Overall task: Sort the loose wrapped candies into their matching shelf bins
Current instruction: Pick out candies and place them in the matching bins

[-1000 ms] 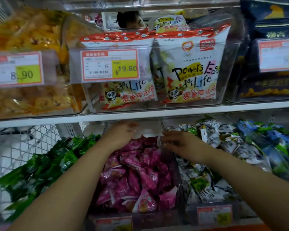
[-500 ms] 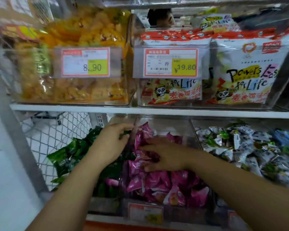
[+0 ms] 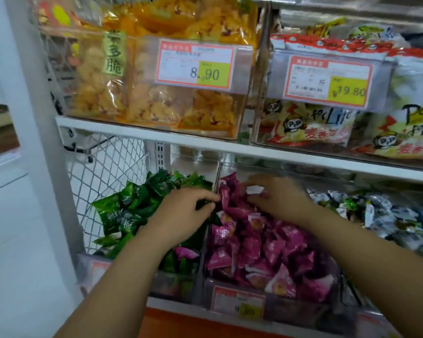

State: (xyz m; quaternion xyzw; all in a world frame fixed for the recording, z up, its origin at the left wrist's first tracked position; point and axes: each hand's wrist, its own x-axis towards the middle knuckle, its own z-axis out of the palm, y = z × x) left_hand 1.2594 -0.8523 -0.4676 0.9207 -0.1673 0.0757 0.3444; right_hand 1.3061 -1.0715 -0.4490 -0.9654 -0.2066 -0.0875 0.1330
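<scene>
On the lower shelf, a clear bin of green wrapped candies (image 3: 130, 211) stands left of a bin of pink wrapped candies (image 3: 259, 242). My left hand (image 3: 181, 215) lies over the green bin. Its curled fingertips pinch an upright pink candy (image 3: 224, 198) at the clear divider (image 3: 216, 176). My right hand (image 3: 281, 201), blurred, is over the back of the pink bin and its fingers curl round a pink candy with a pale side (image 3: 254, 190). One stray pink candy (image 3: 186, 252) lies among the green ones under my left wrist.
A third bin of white-and-green wrapped candies (image 3: 366, 211) stands to the right. The shelf board (image 3: 205, 145) above carries bins of yellow snack bags (image 3: 156, 103) and panda-print packets (image 3: 310, 128). A wire mesh side panel (image 3: 108, 172) and a white upright (image 3: 34, 142) close the left.
The view has swung left. My left hand moved from the green bin's back edge to the divider. My right hand lifted from flat on the pink pile toward the back of that bin.
</scene>
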